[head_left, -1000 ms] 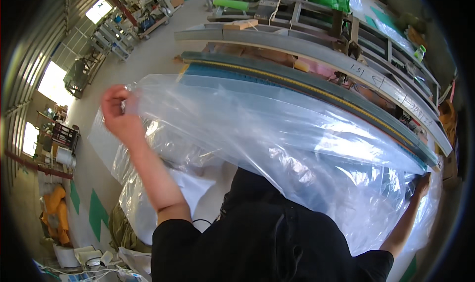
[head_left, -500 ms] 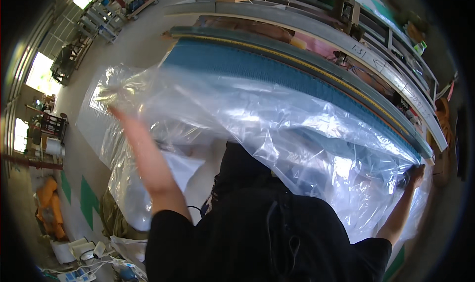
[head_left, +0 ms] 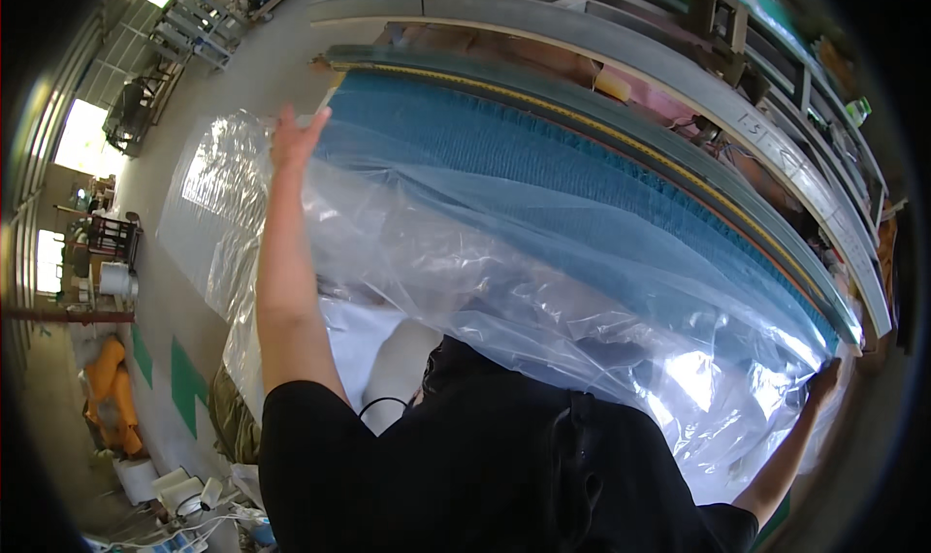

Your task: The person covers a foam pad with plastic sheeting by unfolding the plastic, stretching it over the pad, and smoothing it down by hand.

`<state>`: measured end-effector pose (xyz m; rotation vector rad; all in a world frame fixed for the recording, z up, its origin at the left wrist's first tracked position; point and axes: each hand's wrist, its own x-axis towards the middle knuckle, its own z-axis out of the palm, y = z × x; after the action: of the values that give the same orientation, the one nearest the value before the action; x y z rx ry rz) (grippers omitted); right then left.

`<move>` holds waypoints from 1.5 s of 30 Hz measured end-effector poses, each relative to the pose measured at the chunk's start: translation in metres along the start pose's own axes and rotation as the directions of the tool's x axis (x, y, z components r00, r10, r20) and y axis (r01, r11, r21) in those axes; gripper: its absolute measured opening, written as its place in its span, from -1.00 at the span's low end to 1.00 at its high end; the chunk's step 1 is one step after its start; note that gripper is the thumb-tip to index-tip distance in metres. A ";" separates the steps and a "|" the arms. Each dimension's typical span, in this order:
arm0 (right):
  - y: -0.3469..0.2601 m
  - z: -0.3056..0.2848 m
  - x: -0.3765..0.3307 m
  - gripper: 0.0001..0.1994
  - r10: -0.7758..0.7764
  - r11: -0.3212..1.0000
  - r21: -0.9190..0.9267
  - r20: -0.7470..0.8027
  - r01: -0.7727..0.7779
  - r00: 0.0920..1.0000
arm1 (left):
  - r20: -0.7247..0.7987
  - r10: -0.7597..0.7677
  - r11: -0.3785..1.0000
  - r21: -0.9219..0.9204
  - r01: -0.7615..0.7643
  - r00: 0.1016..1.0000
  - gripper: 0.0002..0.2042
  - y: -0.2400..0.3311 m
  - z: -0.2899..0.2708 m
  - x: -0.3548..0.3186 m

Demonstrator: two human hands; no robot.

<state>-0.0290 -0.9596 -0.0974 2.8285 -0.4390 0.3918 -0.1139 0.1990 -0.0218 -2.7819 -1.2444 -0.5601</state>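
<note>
A wide sheet of clear plastic film [head_left: 465, 247] stretches in front of me, wrinkled and shiny. Part of it lies over a long blue ribbed surface [head_left: 465, 131], perhaps a brush or fabric. My left hand [head_left: 294, 144] is raised near the far left end of that surface, its fingers spread, with film beneath and beside it. At the right end, my right hand [head_left: 824, 380] is closed around the gathered film edge; its fingers show only partly.
A yellow measuring tape [head_left: 543, 102] runs along the rail behind the blue surface. Beyond it lies a long metal beam [head_left: 621, 44]. Orange cloth [head_left: 114, 398] and white rolls [head_left: 179, 490] are on the left. Dark green fabric [head_left: 231, 412] lies near my left elbow.
My left hand has moved right and away from me, and its fingers now show spread. The film has settled flatter over the blue surface. My right hand stays at the right end.
</note>
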 end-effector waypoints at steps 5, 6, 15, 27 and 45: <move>0.083 -0.013 -0.013 -0.66 -0.018 0.979 -0.202 -0.021 0.014 1.000 | 0.024 -0.006 0.999 -0.041 0.007 1.000 -0.25 0.028 0.025 -0.019; 0.070 -0.010 -0.007 -0.67 0.029 0.993 -0.113 0.064 -0.021 0.998 | 0.039 0.020 0.985 0.169 -0.026 0.999 -0.30 0.033 0.004 -0.024; 0.085 -0.002 -0.009 -0.65 0.035 0.997 -0.063 -0.003 -0.035 0.999 | 0.163 0.691 0.719 -0.260 -0.645 0.704 -0.69 0.112 -0.040 -0.045; 0.077 0.016 -0.006 -0.67 0.056 0.992 -0.122 0.098 -0.044 0.994 | 0.247 0.602 0.719 -0.582 -0.380 0.760 -0.83 0.133 -0.033 -0.030; 0.168 -0.023 -0.101 -0.65 0.442 0.892 0.009 -0.240 -0.453 0.865 | 0.204 0.826 0.564 -0.292 -0.773 0.525 -0.78 0.151 -0.052 -0.047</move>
<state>-0.1815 -1.0818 -0.0713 2.5656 -1.0415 0.7861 -0.0481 0.0537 0.0266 -3.2047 0.2416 -0.1148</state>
